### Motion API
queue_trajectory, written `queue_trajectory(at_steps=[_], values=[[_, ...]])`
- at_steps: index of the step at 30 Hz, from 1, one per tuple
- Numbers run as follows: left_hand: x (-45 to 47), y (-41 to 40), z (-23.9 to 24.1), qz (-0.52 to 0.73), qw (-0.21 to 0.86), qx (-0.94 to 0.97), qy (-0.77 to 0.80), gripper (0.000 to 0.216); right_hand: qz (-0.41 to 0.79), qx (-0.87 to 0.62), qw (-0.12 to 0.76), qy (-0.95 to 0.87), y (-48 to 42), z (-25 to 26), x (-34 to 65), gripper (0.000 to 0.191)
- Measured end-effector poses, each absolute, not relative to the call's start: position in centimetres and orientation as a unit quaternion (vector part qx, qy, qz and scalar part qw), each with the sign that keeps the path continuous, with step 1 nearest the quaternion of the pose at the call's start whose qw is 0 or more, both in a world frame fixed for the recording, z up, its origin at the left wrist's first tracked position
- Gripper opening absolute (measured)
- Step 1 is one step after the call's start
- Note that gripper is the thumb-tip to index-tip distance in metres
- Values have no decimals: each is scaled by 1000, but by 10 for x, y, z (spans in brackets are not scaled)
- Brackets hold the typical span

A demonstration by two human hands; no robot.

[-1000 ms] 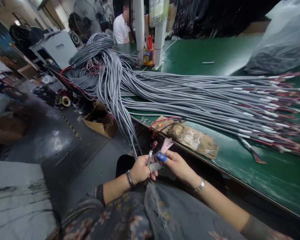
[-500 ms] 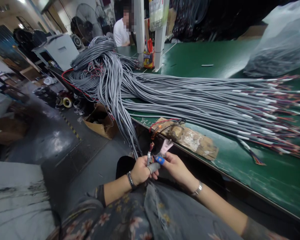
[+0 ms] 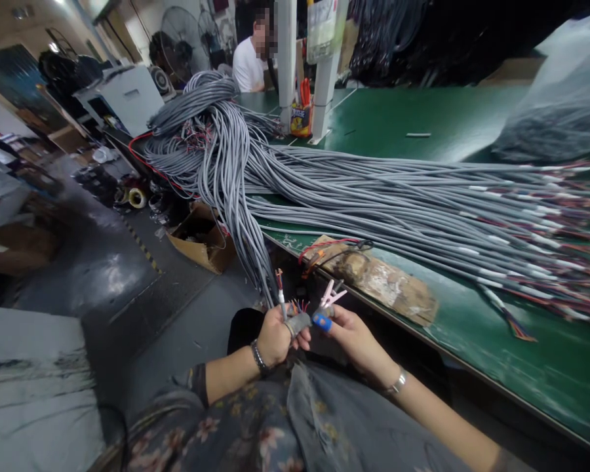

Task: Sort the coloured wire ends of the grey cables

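My left hand [image 3: 274, 341] is closed around a grey cable [image 3: 283, 309], whose white-banded end sticks up with stripped reddish wires. Fine coloured wires [image 3: 301, 306] fan out above its thumb, which wears a grey wrap. Close beside it, my right hand [image 3: 358, 341] is closed on a pale pink tool with two spread arms [image 3: 331, 295]; its exact kind is unclear. Blue tape covers the right thumb, which lies almost against the left thumb's tip. The lower part of the held cable is hidden by the fingers.
Many grey cables [image 3: 373, 190] run across the green table [image 3: 388, 111] and hang over its near edge. A worn cardboard piece [image 3: 388, 282] lies at that edge. An open carton [image 3: 201, 239] stands on the floor. Another person [image 3: 248, 65] sits behind the table.
The cable end in my left hand has shifted left and up. The pink tool has turned so its two arms show spread, and the fine coloured wires show more plainly.
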State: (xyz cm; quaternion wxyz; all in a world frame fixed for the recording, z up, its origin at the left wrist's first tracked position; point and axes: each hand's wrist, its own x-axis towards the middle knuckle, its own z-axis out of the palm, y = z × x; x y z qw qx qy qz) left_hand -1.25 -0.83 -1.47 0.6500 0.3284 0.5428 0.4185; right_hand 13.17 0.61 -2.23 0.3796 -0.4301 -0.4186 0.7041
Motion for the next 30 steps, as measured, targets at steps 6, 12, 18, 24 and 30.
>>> queue_trajectory(at_steps=[6, 12, 18, 24, 30], values=[[-15, -10, -20, 393, 655, 376, 525, 43, 710, -446, 375, -394, 11, -20, 129, 44], [-14, -10, -16, 399, 644, 366, 541, 42, 700, -454, 402, -377, 7, -19, 123, 38], [-16, -11, -17, 419, 628, 356, 551, 40, 700, -474, 464, -263, 13, -27, 133, 36], [-15, -12, -17, 415, 630, 364, 547, 41, 786, -394, 391, -271, 7, -21, 134, 35], [-13, -12, -18, 387, 635, 381, 549, 42, 740, -431, 397, -332, 4, -21, 123, 34]])
